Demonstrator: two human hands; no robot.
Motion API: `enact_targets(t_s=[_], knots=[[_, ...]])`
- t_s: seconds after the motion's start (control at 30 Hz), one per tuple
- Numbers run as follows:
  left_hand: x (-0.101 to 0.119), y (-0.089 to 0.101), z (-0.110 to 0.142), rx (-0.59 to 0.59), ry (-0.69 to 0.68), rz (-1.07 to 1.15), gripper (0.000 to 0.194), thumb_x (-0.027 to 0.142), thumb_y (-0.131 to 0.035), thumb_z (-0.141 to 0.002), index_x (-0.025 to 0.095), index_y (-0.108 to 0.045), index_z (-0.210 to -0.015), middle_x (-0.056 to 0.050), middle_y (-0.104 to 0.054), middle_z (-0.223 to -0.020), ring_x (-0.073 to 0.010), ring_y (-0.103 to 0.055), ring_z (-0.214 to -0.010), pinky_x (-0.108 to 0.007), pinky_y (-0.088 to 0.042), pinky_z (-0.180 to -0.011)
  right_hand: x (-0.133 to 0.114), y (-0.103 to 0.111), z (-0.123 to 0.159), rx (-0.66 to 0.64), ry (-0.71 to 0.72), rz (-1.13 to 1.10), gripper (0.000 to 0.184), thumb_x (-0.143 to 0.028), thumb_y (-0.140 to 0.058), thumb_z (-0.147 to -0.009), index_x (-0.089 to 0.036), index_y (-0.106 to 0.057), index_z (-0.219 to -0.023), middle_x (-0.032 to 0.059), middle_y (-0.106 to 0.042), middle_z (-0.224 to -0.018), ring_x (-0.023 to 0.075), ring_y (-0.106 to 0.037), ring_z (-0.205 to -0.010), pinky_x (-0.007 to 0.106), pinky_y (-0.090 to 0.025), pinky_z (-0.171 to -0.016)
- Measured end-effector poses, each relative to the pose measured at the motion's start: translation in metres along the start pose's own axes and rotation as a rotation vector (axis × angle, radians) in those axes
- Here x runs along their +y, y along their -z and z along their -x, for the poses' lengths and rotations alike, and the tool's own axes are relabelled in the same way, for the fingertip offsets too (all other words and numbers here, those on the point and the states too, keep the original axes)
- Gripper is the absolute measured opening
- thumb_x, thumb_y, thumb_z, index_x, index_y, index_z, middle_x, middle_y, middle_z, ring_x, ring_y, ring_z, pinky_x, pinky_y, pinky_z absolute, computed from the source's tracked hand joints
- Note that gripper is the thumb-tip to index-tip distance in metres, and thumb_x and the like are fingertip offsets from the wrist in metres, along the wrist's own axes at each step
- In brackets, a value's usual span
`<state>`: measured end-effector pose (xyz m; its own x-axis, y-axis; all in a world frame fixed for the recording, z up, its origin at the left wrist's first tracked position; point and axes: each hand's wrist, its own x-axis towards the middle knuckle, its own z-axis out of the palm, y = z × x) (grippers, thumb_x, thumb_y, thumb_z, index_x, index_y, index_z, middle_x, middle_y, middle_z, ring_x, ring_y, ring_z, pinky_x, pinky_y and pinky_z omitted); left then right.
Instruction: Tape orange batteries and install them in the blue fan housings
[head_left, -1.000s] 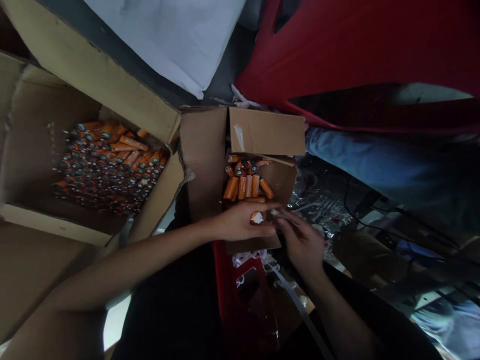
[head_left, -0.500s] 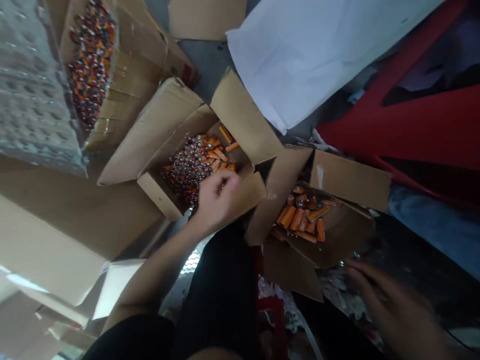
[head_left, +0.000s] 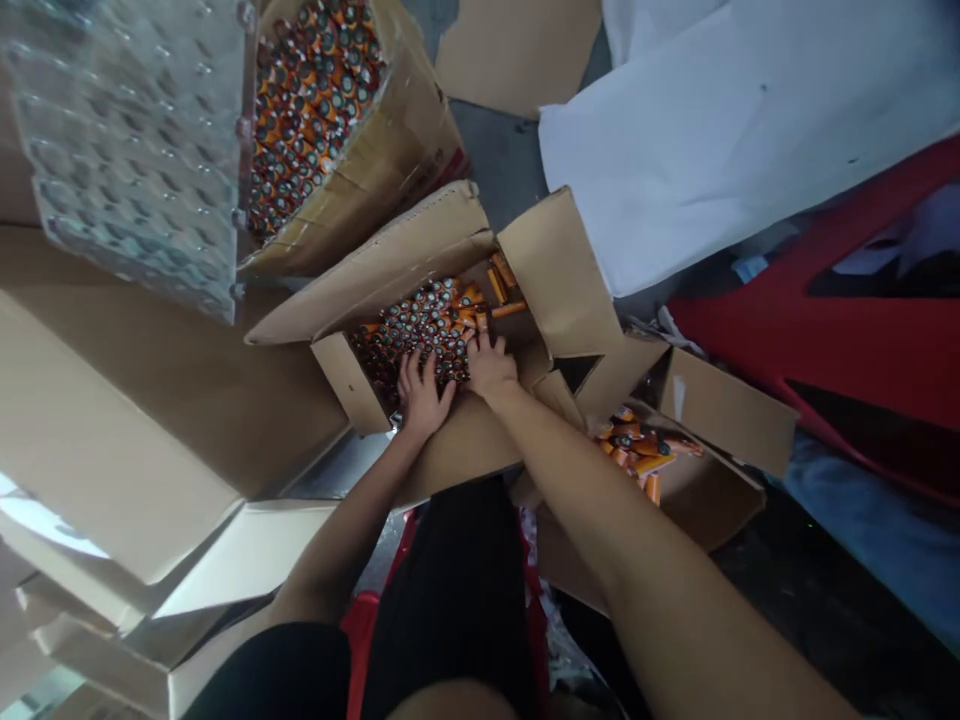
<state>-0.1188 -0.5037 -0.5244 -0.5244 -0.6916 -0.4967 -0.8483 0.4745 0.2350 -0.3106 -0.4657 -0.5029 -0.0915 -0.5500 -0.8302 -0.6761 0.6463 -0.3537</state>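
Orange cells (head_left: 427,325) stand packed on end in the open box (head_left: 352,380), a few lying flat at its far corner. Left hand (head_left: 421,392) and right hand (head_left: 490,365) rest side by side on the tops, fingers spread, gripping nothing; cells lie directly beneath the fingertips.

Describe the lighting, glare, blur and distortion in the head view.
Head view: dim, uneven light. The white sheet at upper right is bright and washed out. Glare flecks the clear plastic tray at upper left. The lower right corner sinks into shadow. Box edges bow toward the frame's borders. Both hands, left hand and right hand, look soft over the orange cylinders.
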Motion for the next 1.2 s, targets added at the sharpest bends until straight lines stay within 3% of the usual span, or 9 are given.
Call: enact_targets(t_s=[0.1,0.3,0.43,0.6,0.7,0.83,1.07,1.2], knots=[[0.004,-0.001,-0.007,-0.092,-0.135,-0.006,0.067,0.048,-0.057,-0.098,0.019,-0.051,-0.157,-0.019,-0.038,-0.170,-0.0386,-0.024,-0.163,-0.060,-0.025,-0.130,0.004,-0.010,-0.002,0.046,0.055,0.038,0.085,-0.035,-0.082,-0.089,-0.019,-0.041,-0.162,0.0284,-0.032,-0.171,0.0432,-0.048,-0.145,0.054,-0.059,-0.101],[0.001,-0.002,-0.010,-0.132,-0.128,-0.034,0.073,0.046,-0.062,-0.096,0.021,-0.047,-0.162,-0.018,-0.036,-0.173,-0.0384,-0.024,-0.163,-0.059,-0.027,-0.128,0.025,0.009,-0.019,-0.005,0.252,0.114,0.083,-0.032,-0.088,-0.083,-0.019,-0.050,-0.157,0.0229,-0.046,-0.161,0.0391,-0.064,-0.128,0.049,-0.056,-0.105],[0.001,-0.002,-0.009,-0.133,-0.133,-0.031,0.070,0.043,-0.058,-0.097,0.021,-0.046,-0.163,-0.016,-0.035,-0.174,-0.0362,-0.023,-0.164,-0.057,-0.026,-0.129,0.037,0.012,-0.025,-0.006,0.383,0.171,0.069,-0.035,-0.074,-0.093,-0.018,-0.052,-0.155,0.0214,-0.050,-0.158,0.0393,-0.066,-0.125,0.049,-0.054,-0.106],[0.010,-0.007,-0.017,-0.144,-0.164,-0.059,0.077,0.043,-0.064,-0.092,0.020,-0.047,-0.163,-0.017,-0.036,-0.173,-0.0385,-0.022,-0.163,-0.056,-0.023,-0.129,0.017,-0.004,-0.012,0.058,0.158,0.148,0.067,-0.025,-0.058,-0.100,-0.016,-0.038,-0.164,0.0262,-0.041,-0.165,0.0388,-0.062,-0.127,0.049,-0.059,-0.096],[0.017,-0.011,-0.023,-0.147,-0.133,-0.086,0.082,0.042,-0.066,-0.088,0.019,-0.044,-0.164,-0.018,-0.034,-0.174,-0.0416,-0.020,-0.163,-0.059,-0.022,-0.127,0.003,-0.013,-0.006,0.089,0.070,0.093,0.060,-0.019,-0.049,-0.104,-0.020,-0.040,-0.163,0.0231,-0.039,-0.167,0.0362,-0.059,-0.127,0.048,-0.061,-0.092],[0.021,-0.013,-0.024,-0.182,-0.133,-0.106,0.085,0.039,-0.061,-0.087,0.017,-0.039,-0.166,-0.019,-0.029,-0.176,-0.0436,-0.016,-0.164,-0.062,-0.019,-0.127,-0.006,-0.020,-0.004,0.153,-0.046,0.035,0.058,-0.021,-0.050,-0.104,-0.027,-0.042,-0.162,0.0189,-0.042,-0.165,0.0365,-0.054,-0.131,0.054,-0.061,-0.094],[0.022,-0.016,-0.021,-0.137,-0.135,-0.106,0.083,0.040,-0.059,-0.088,0.016,-0.042,-0.165,-0.019,-0.031,-0.175,-0.0423,-0.016,-0.165,-0.061,-0.016,-0.129,0.003,-0.018,-0.001,0.141,0.026,-0.019,0.056,-0.026,-0.062,-0.101,-0.029,-0.049,-0.154,0.0173,-0.039,-0.165,0.0345,-0.057,-0.128,0.049,-0.061,-0.093],[0.020,-0.016,-0.022,-0.122,-0.139,-0.116,0.087,0.045,-0.063,-0.087,0.016,-0.041,-0.166,-0.020,-0.028,-0.176,-0.0436,-0.016,-0.164,-0.063,-0.018,-0.128,0.017,-0.008,-0.006,0.093,0.147,0.001,0.059,-0.026,-0.068,-0.097,-0.029,-0.052,-0.154,0.0166,-0.035,-0.169,0.0338,-0.062,-0.126,0.047,-0.060,-0.098]])
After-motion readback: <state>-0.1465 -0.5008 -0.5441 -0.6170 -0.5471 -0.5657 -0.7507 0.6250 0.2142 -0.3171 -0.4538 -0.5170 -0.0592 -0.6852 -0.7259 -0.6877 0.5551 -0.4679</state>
